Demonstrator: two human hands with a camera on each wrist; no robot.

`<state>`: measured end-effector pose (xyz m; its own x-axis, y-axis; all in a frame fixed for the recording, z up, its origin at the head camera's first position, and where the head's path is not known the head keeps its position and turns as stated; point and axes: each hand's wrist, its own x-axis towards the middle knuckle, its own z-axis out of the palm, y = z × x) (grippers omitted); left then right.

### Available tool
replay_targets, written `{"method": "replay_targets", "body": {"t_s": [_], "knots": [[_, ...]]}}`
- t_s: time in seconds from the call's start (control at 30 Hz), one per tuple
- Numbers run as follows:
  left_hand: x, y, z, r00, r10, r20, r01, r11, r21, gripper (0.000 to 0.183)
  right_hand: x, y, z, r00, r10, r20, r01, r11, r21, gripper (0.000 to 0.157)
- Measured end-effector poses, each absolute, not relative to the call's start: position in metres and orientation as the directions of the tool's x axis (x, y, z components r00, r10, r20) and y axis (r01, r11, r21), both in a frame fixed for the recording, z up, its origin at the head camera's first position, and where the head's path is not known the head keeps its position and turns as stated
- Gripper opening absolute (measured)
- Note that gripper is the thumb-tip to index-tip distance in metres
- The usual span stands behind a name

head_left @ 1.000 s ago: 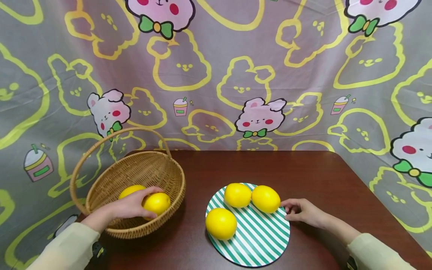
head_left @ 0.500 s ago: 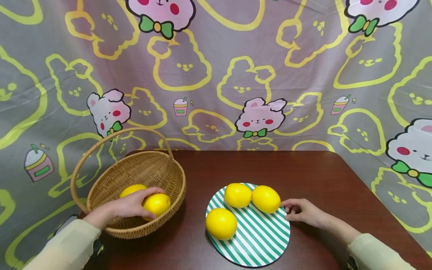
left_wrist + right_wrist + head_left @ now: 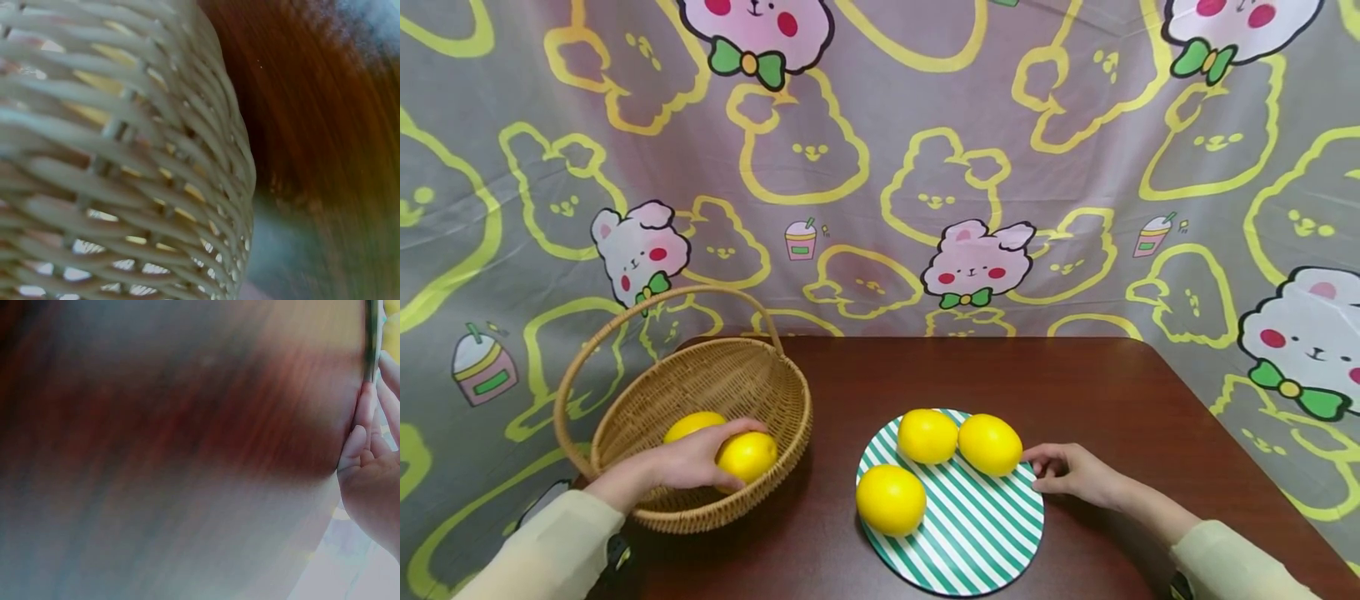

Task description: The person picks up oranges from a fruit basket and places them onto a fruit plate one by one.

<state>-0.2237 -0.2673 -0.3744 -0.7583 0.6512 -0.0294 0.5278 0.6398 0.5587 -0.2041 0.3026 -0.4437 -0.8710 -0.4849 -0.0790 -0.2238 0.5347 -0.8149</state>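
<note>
In the head view, my left hand [image 3: 691,459] is inside a wicker basket [image 3: 722,371] at the left and grips a yellow lemon [image 3: 750,457], its fingers over the top. Another lemon [image 3: 692,424] lies behind that hand, partly hidden. My right hand [image 3: 1078,475] pinches the right rim of a round green-and-white striped plate [image 3: 981,533]. On the plate rest three lemons: one at the back left [image 3: 927,436], one at the back right [image 3: 990,444] and one at the front left [image 3: 891,500]. The left wrist view shows mostly basket weave [image 3: 125,156]; that hand is hidden there.
A dark reddish-brown table [image 3: 1075,375] bears the basket and the plate. The basket leans toward me, its arched handle [image 3: 617,321] rising on the left. A patterned cloth [image 3: 880,167] hangs behind the table and along both sides.
</note>
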Motion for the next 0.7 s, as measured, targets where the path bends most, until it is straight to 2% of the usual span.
{"method": "replay_targets", "body": {"t_s": [0.27,0.7], "knots": [[-0.22,-0.268,-0.37,-0.761,0.649,-0.016,0.523,0.628,0.576,0.07,-0.204,0.302,-0.445,-0.865,-0.496,-0.07,-0.223,0.506,-0.833,0.04],[-0.218,-0.263,-0.357,-0.812,0.577,0.086,0.51,0.631,0.585,0.072,-0.205,0.304,-0.445,-0.867,-0.491,-0.078,-0.224,0.525,-0.821,0.041]]}}
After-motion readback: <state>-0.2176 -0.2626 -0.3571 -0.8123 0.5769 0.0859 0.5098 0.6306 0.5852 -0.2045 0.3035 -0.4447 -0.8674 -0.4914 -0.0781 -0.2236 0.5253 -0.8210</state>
